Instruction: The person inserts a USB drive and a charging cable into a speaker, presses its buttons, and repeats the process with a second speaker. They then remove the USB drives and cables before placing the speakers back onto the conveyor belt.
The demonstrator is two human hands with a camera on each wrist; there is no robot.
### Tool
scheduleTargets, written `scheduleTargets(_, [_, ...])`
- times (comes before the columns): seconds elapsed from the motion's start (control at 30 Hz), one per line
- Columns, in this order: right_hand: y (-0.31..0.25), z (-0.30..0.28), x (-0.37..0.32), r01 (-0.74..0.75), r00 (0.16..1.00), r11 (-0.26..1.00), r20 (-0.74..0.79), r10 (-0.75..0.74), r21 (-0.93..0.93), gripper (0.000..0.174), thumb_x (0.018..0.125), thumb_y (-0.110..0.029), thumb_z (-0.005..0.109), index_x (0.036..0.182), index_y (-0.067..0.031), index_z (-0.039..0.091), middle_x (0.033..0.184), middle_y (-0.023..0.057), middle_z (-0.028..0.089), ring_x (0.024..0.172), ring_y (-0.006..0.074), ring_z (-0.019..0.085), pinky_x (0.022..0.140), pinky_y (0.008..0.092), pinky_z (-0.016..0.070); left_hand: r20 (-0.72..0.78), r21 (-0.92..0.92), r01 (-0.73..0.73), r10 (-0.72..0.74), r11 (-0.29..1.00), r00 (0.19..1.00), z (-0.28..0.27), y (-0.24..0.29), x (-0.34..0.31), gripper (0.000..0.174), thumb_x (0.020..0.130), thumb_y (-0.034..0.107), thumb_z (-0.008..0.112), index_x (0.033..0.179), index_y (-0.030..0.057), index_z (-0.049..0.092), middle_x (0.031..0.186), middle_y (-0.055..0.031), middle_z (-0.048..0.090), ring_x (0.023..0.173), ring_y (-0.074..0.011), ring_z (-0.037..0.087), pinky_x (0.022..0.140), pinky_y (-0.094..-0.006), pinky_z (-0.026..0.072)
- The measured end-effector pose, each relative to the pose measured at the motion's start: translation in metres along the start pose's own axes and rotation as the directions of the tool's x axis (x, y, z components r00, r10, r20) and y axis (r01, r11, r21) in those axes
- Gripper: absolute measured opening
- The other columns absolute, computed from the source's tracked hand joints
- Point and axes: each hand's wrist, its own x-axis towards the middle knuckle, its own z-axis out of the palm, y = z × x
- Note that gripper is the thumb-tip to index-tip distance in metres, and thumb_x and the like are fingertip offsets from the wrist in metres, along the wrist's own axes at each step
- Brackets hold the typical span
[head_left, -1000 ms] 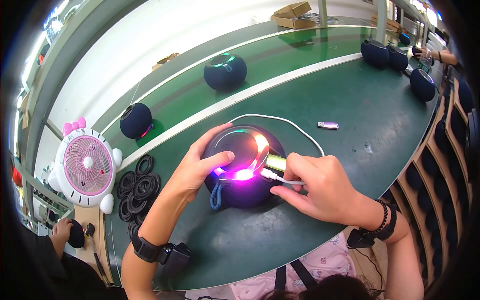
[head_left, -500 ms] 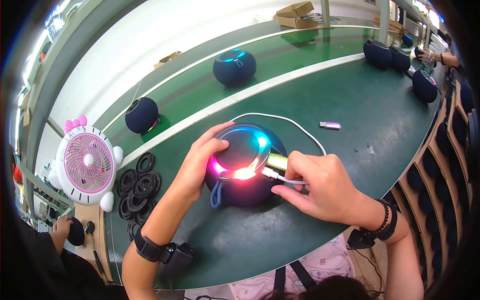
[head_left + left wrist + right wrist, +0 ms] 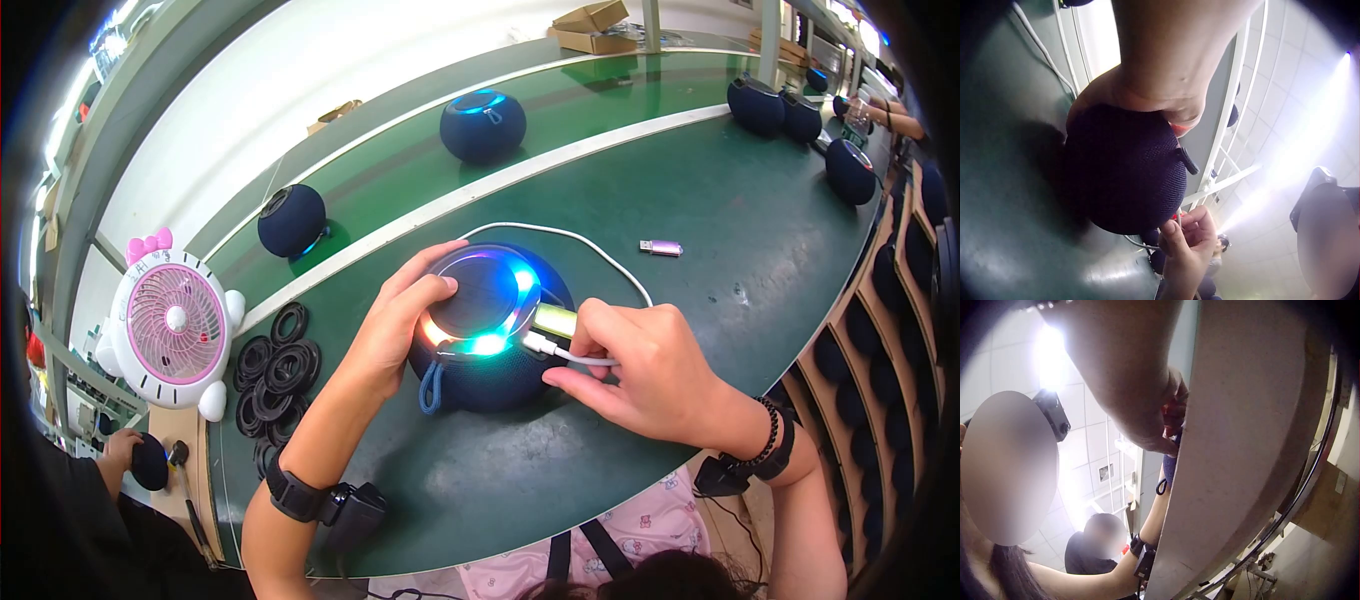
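A round dark blue speaker with a glowing ring on top and a blue loop stands on the green table. My left hand grips its left side, thumb on the top rim. My right hand pinches the white cable's plug at the speaker's right side, beside a yellow-green piece. Whether the plug is fully seated cannot be told. In the left wrist view the speaker hides most of my left fingers, and my right hand shows beneath. The right wrist view shows my right hand partly behind the table edge.
A USB stick lies to the right. Black rings and a pink-and-white fan are at the left. Two speakers stand on the far strip, and several more at the right. Other people's hands show at both sides.
The glowing ring has changed colours. The two speakers on the far strip have shifted to the right. My left thumb has moved slightly along the top rim; my right hand stays at the plug.
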Motion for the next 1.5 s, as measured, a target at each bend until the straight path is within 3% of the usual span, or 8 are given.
scheduleTargets(0.3, [0.007,0.008,0.001,0.057,0.984,0.998,-0.170,-0.060,-0.021,0.034,0.073,-0.017,0.084,0.078,-0.0053,0.051,0.059,0.0059,0.057,0.046,0.0203,0.056,0.043,0.0292,0.0408,-0.061,-0.018,-0.204,0.203,0.979,0.977,-0.005,-0.028,0.008,0.054,0.087,0.024,0.049,0.134,-0.0037,0.048,0.126,-0.0176,0.059,0.115,-0.0225,0.060,0.101,-0.0331,0.0461])
scheduleTargets(0.87, [0.022,-0.034,-0.009,-0.111,0.975,0.967,-0.213,0.062,-0.228,0.043,0.073,-0.042,0.080,0.072,-0.0092,0.052,0.056,0.0018,0.052,0.047,0.0239,0.053,0.046,0.0314,0.0394,-0.079,-0.030,-0.029,0.026,0.999,0.997,-0.004,-0.007,0.005,0.054,0.086,0.035,0.066,0.127,0.0031,0.052,0.120,-0.0137,0.060,0.117,-0.0202,0.053,0.102,-0.0328,0.0370])
scheduleTargets(1.0, [0.049,-0.029,-0.002,0.247,0.937,0.834,-0.097,-0.335,-0.493,0.031,0.089,-0.034,0.068,0.077,-0.0063,0.059,0.057,0.0043,0.053,0.048,0.0251,0.051,0.050,0.0317,0.0410,0.023,0.309,-0.281,0.289,0.909,0.957,0.002,0.006,-0.004,0.079,0.078,0.045,0.078,0.135,0.0006,0.047,0.130,-0.0182,0.055,0.124,-0.0261,0.050,0.103,-0.0396,0.0403])
scheduleTargets(1.07, [0.029,-0.022,0.006,-0.241,0.966,0.948,-0.045,0.256,0.209,0.035,0.091,-0.034,0.065,0.076,-0.0024,0.060,0.056,0.0071,0.056,0.047,0.0237,0.053,0.049,0.0329,0.0418,0.284,0.633,-0.541,0.484,0.554,0.828,0.001,0.008,-0.005,0.098,0.062,0.049,0.086,0.137,0.0002,0.045,0.134,-0.0209,0.050,0.123,-0.0329,0.052,0.102,-0.0424,0.0417])
scheduleTargets(1.1, [0.028,-0.022,0.015,-0.356,0.934,0.898,0.105,0.341,0.259,0.038,0.093,-0.032,0.062,0.076,0.0012,0.061,0.054,0.0091,0.057,0.046,0.0212,0.055,0.048,0.0324,0.0418,0.285,0.632,-0.539,0.479,0.557,0.830,0.007,0.010,-0.007,0.098,0.062,0.049,0.086,0.137,0.0002,0.045,0.134,-0.0209,0.050,0.123,-0.0329,0.052,0.102,-0.0424,0.0417])
scheduleTargets(1.27, [0.021,-0.009,0.043,-0.517,0.835,0.825,0.348,0.427,0.229,0.037,0.094,-0.031,0.063,0.075,0.0007,0.065,0.052,0.0065,0.054,0.043,0.0123,0.047,0.044,0.0280,0.0348,0.311,0.817,-0.477,0.449,0.323,0.838,0.016,0.016,-0.009,0.106,0.052,0.045,0.088,0.139,0.0017,0.043,0.126,-0.0176,0.053,0.115,-0.0356,0.057,0.099,-0.0412,0.0446])
scheduleTargets(1.33, [0.039,0.005,0.036,-0.592,0.800,0.407,0.449,0.398,0.695,0.036,0.094,-0.033,0.064,0.076,-0.0026,0.067,0.055,-0.0020,0.049,0.044,0.0060,0.037,0.043,0.0245,0.0283,0.298,0.821,-0.469,0.457,0.325,0.838,0.018,0.016,-0.010,0.106,0.051,0.044,0.088,0.138,0.0015,0.044,0.125,-0.0174,0.054,0.115,-0.0351,0.057,0.098,-0.0411,0.0448])
scheduleTargets(1.5, [0.035,0.006,0.023,-0.601,0.757,0.219,0.461,0.463,0.768,0.036,0.095,-0.032,0.062,0.068,-0.0080,0.061,0.055,-0.0061,0.044,0.046,0.0033,0.033,0.043,0.0231,0.0247,0.274,0.826,-0.452,0.462,0.336,0.844,0.021,0.015,-0.012,0.105,0.051,0.044,0.088,0.136,0.0011,0.045,0.125,-0.0173,0.054,0.115,-0.0345,0.058,0.098,-0.0404,0.0453])
